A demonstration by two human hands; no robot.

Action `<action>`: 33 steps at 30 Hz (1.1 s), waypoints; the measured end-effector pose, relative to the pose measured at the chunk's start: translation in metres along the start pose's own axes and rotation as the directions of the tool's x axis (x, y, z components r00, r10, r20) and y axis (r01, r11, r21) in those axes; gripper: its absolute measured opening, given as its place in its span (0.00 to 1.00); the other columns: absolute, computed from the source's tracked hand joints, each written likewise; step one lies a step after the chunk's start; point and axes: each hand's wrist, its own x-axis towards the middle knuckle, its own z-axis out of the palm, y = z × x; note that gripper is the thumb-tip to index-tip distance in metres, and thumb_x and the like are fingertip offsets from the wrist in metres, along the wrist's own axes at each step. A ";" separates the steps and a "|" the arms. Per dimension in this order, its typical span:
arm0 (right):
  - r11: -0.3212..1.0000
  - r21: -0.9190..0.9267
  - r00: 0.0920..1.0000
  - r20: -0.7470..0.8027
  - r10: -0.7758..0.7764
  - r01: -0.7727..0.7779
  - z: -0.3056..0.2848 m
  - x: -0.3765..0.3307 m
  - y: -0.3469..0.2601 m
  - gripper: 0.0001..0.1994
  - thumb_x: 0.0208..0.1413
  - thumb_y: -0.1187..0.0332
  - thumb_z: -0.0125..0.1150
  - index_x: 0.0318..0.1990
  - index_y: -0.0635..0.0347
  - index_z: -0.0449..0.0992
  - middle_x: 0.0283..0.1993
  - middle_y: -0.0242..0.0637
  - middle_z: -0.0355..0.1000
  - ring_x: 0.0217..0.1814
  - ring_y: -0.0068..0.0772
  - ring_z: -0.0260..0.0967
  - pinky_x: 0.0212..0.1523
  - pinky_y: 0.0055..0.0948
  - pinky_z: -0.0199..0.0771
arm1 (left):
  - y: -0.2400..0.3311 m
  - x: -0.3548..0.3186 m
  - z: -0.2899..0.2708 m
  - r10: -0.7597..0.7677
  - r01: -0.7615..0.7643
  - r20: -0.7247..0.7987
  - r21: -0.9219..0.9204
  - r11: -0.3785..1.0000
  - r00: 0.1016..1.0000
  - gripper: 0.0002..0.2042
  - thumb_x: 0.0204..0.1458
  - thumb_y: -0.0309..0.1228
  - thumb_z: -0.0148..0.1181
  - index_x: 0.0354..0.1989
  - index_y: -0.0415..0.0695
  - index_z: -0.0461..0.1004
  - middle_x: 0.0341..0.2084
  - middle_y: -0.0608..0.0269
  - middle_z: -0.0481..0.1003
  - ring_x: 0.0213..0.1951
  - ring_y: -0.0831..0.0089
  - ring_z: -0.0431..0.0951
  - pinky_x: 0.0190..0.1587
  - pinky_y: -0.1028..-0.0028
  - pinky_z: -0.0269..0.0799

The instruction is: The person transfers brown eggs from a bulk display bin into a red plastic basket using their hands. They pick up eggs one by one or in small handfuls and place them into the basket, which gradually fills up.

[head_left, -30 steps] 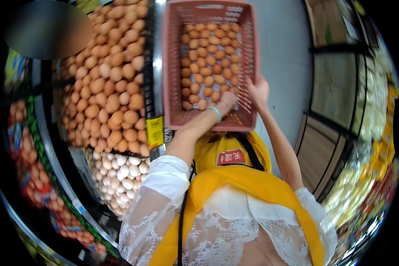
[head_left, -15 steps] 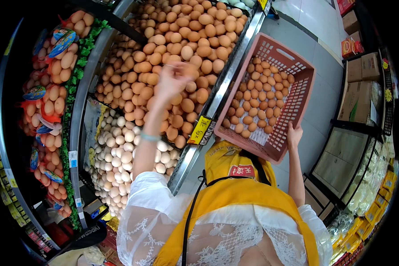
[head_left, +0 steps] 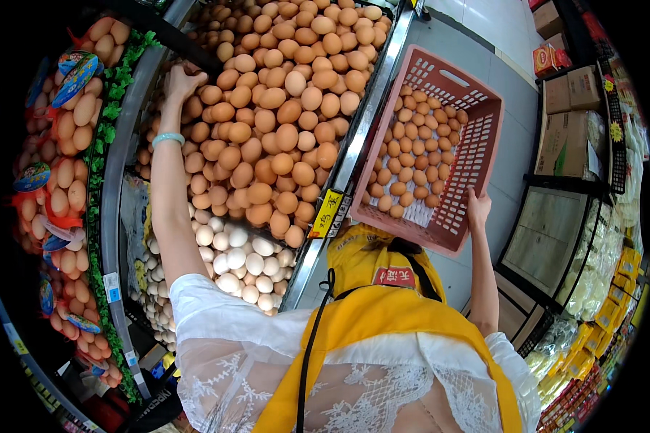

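A red plastic crate [head_left: 440,144] of brown eggs [head_left: 412,159] is tilted beside the display bin's metal edge [head_left: 354,151]; the right hand [head_left: 477,208] grips its near rim. The left hand [head_left: 180,81] closes over eggs at the far left of the brown egg pile [head_left: 282,108]; white eggs [head_left: 231,260] lie nearer.

This is a grocery shop, at its egg section. A wide display bin [head_left: 383,108] with a metal rim holds a loose heap of brown eggs [head_left: 282,108], with white eggs [head_left: 238,260] piled just below them. A yellow price tag [head_left: 325,213] is clipped to the bin's front edge, and smaller shelf labels [head_left: 112,289] run along a curved rail beside netted bags of eggs [head_left: 72,123]. Across the grey floor aisle [head_left: 513,137] stand stacked cardboard cartons [head_left: 570,108] and shelves of yellow packaged goods [head_left: 614,289]. A pink plastic crate [head_left: 477,144] carries more eggs.
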 end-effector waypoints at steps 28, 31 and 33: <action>1.000 -0.007 0.996 -0.087 -0.013 0.013 0.010 -0.001 -0.008 0.18 0.43 0.58 0.58 0.33 0.67 0.73 0.31 0.60 0.72 0.39 0.62 0.70 0.44 0.47 0.70 | 0.350 -0.332 0.355 0.720 -0.963 0.694 -0.198 0.181 -0.007 0.15 0.48 0.32 0.52 0.45 0.47 0.71 0.46 0.48 0.69 0.29 0.62 0.79 0.26 0.61 0.73; 0.992 0.096 0.990 -0.117 -0.074 0.085 0.009 -0.008 -0.007 0.17 0.45 0.58 0.59 0.32 0.67 0.73 0.30 0.58 0.72 0.37 0.59 0.71 0.39 0.45 0.71 | 0.354 -0.349 0.391 0.680 -0.998 0.732 -0.004 0.067 0.043 0.11 0.48 0.31 0.52 0.38 0.46 0.78 0.43 0.51 0.67 0.29 0.64 0.79 0.25 0.65 0.73; 0.997 0.069 1.000 0.013 -0.016 0.016 0.006 -0.009 -0.007 0.15 0.49 0.63 0.60 0.40 0.66 0.75 0.34 0.50 0.75 0.38 0.43 0.74 0.42 0.35 0.70 | 0.352 -0.358 0.399 0.625 -0.973 0.770 -0.024 0.231 0.129 0.11 0.49 0.30 0.52 0.39 0.43 0.78 0.46 0.47 0.68 0.37 0.57 0.75 0.29 0.61 0.73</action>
